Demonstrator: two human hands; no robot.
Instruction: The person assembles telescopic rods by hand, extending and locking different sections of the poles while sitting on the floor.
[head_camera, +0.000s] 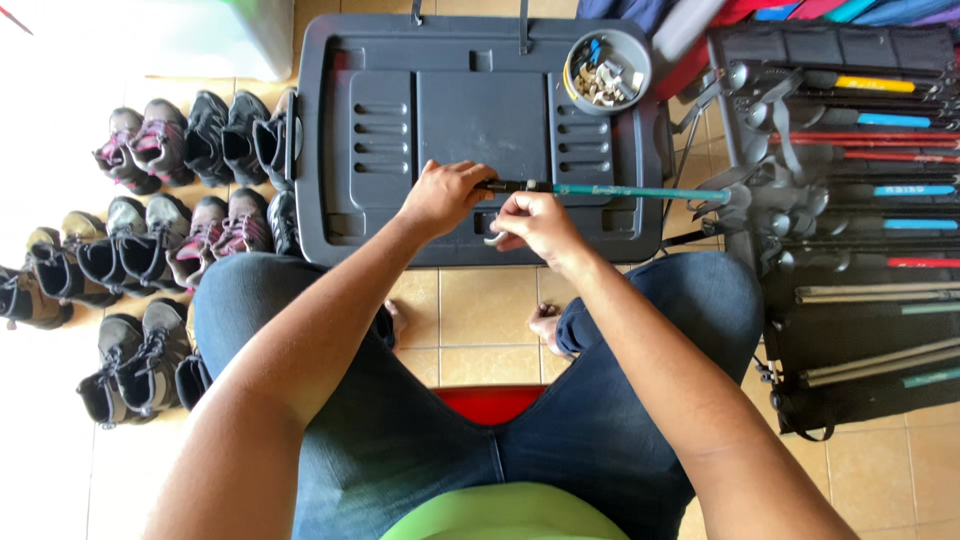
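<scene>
A thin teal pole (640, 191) with a black end lies level above the dark grey plastic tray (380, 130). My left hand (445, 195) is closed around its black end. My right hand (535, 222) pinches the pole just to the right of that and also holds a small pale ring-like part beneath it. The pole's far end reaches the rack of poles at the right. I sit on a red stool (490, 402) with my knees apart, in blue jeans.
A round grey bowl (606, 70) of small parts sits at the tray's top right corner. Several pairs of hiking shoes (150, 230) line the floor at the left. A black rack with several poles (860, 190) stands at the right. Beige floor tiles (480, 320) show between my feet.
</scene>
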